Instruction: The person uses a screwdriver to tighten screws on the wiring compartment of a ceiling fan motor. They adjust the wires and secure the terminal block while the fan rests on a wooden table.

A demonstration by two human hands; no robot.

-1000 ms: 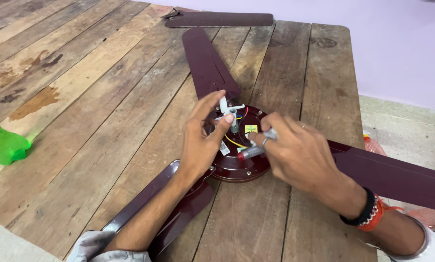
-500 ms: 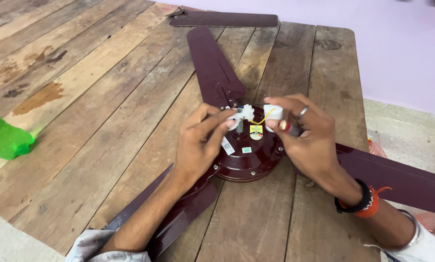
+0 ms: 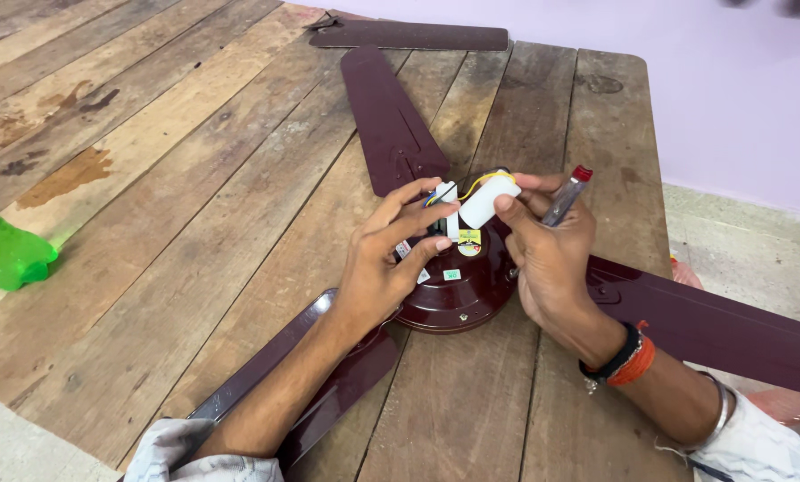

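Observation:
A maroon ceiling fan lies on a wooden table (image 3: pixel 194 232), its round motor hub (image 3: pixel 458 290) between my hands. My left hand (image 3: pixel 386 259) rests on the hub and pinches a small white connector (image 3: pixel 447 194) with yellow and blue wires. My right hand (image 3: pixel 547 245) holds a white cylindrical capacitor (image 3: pixel 489 203) joined to those wires by a yellow wire, along with a small screwdriver with a red cap (image 3: pixel 567 195) gripped against the palm.
Three fan blades spread from the hub: one toward the far edge (image 3: pixel 386 116), one toward me at lower left (image 3: pixel 319 393), one off the table's right side (image 3: pixel 712 326). A loose blade (image 3: pixel 409 36) lies at the far edge. A green plastic bottle (image 3: pixel 7 254) lies at left.
Both hands have lifted the capacitor and the white connector up off the hub. The right hand has turned so that the screwdriver points upward.

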